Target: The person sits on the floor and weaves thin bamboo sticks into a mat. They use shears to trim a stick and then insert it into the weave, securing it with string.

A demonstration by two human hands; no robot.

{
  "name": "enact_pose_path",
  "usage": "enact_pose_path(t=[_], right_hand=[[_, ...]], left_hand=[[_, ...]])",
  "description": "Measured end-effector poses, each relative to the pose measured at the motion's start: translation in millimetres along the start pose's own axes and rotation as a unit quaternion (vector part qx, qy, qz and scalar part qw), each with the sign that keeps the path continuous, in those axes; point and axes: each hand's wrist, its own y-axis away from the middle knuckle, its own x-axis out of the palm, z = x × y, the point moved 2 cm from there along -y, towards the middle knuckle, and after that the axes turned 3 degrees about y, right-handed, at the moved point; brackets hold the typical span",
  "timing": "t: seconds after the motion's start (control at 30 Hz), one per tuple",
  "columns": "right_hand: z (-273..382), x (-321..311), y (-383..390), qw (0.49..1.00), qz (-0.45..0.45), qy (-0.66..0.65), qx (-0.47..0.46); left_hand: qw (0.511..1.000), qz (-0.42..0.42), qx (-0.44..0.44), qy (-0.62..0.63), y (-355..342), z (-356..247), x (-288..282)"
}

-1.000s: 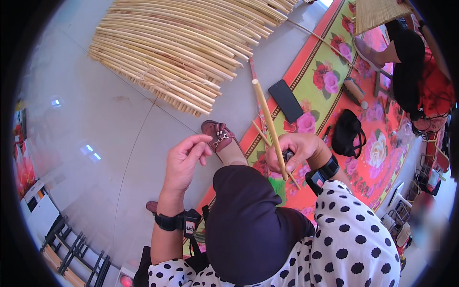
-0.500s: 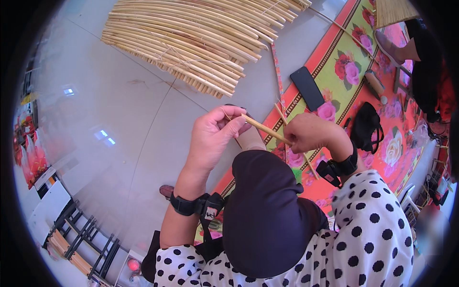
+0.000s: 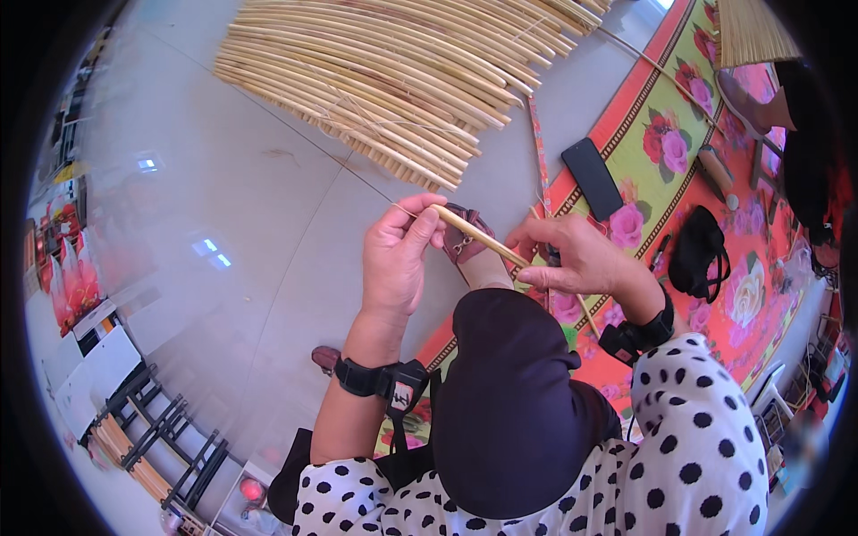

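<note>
A short, pale yellow reed stick (image 3: pixel 481 234) slants down to the right in front of my knees. My left hand (image 3: pixel 399 255) pinches its upper end between thumb and fingers, and a thin strand (image 3: pixel 404 210) sticks out beside these fingers. At the lower end of the stick is my right hand (image 3: pixel 579 255), thumb and forefinger parted on either side of it. A small dark thing shows in the gap between those fingers; I cannot make out what it is. A large mat of tied reed sticks (image 3: pixel 384 80) lies on the floor ahead.
On the flowered red and green mat (image 3: pixel 666 143) at right lie a black phone (image 3: pixel 592 179), a black pouch (image 3: pixel 700 254) and a wooden cylinder (image 3: pixel 716 172). A thin stick (image 3: pixel 585 314) lies beneath my right hand. Folded black frames (image 3: pixel 165 442) stand at lower left.
My right hand has loosened from its closed hold on the stick's lower end; its thumb and forefinger are now apart. The view has shifted slightly. My left hand keeps its pinch.
</note>
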Motion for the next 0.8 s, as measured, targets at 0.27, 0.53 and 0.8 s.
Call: enact_pose_path(t=[0.27, 0.53, 0.8], right_hand=[[-0.2, 6.8, -6.4, 0.965, -0.252, 0.077, -0.019], [-2.6, -9.7, -17.8, 0.91, -0.338, 0.241, -0.02], [1.5, -14.6, -26.1, 0.876, -0.337, 0.342, -0.049]], left_hand=[[0.998, -0.012, 0.04, -0.054, -7.6, 1.0, -1.3], [0.988, -0.037, 0.004, -0.149, 4.2, 7.6, -15.3], [0.99, -0.08, 0.005, -0.112, 13.5, 10.3, -25.3]])
